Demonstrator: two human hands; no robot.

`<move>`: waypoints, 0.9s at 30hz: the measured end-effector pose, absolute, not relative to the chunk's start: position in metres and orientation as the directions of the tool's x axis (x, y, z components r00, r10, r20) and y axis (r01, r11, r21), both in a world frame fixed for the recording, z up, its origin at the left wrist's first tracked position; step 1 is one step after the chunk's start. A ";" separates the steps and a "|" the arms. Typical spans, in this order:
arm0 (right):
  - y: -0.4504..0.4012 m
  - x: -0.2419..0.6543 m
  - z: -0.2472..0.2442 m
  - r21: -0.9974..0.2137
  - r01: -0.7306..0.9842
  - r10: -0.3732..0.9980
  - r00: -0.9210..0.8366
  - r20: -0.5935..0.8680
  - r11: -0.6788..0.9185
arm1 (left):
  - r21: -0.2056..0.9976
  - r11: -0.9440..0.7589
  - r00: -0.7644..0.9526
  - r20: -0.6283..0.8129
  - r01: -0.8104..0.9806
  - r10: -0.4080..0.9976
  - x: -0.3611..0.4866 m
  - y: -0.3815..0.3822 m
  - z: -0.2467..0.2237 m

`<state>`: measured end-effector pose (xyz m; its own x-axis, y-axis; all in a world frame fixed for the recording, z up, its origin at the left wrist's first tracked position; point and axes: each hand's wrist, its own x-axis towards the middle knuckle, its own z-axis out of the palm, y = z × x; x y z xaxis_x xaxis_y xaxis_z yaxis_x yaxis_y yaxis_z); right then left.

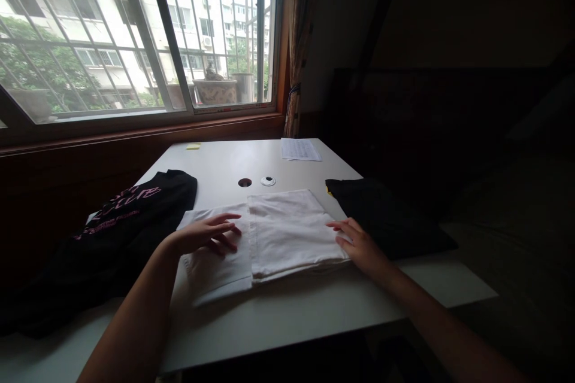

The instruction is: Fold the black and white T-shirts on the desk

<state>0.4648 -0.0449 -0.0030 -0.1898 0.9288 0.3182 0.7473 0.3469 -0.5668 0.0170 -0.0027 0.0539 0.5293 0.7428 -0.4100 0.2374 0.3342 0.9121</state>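
A folded white cloth garment [287,233] lies flat on the white table [314,305], with a frayed edge running across it left of its middle. Over its left part is my left hand [209,233], fingers apart and slightly bent, holding nothing. My right hand [354,242] rests at the garment's right edge, its fingers spread and not wrapped round anything.
A black garment with pink lettering [130,221] lies at the left and a dark folded garment [386,215] at the right. Farther back are papers [300,149], a yellow note [193,146], a round hole [245,182] and a white ring [268,181]. A barred window stands behind.
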 end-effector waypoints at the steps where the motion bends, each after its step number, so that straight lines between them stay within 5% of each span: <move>1: -0.044 0.471 -0.002 -0.539 0.766 0.925 -0.194 0.325 0.350 | 0.912 0.325 0.556 -0.410 0.250 0.722 0.021 -0.004 0.056; 9: -0.051 0.465 0.013 -0.193 0.881 0.837 -0.314 0.448 0.433 | 0.921 0.284 0.604 -0.389 0.267 0.695 0.033 -0.003 0.056; 17: -0.078 0.352 0.023 -0.393 0.483 0.609 -0.722 0.327 0.783 | 0.915 0.358 0.550 -0.400 0.188 0.733 0.031 -0.002 0.048; 27: -0.077 0.338 0.021 -0.374 0.508 0.616 -0.738 0.275 0.776 | 0.919 0.363 0.550 -0.385 0.154 0.741 0.028 0.002 0.044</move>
